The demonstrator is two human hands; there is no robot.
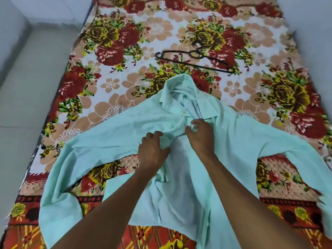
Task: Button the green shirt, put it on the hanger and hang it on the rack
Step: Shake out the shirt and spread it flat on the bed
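A pale green shirt (100,141) lies spread on the flowered blanket, collar pointing away from me and both sleeves stretched out to the sides. Its front is rumpled and open down the middle. My left hand (152,150) grips a bunch of the left front panel just below the chest. A little higher, near the collar, my right hand (200,135) pinches the right front edge between thumb and fingers. A black hanger (206,63) lies flat on the blanket beyond the collar. No rack is in view.
The flowered blanket (125,51) covers a mattress that fills most of the view. Grey tiled floor (27,105) runs along the left side, and a pale wall or floor strip shows at the right edge.
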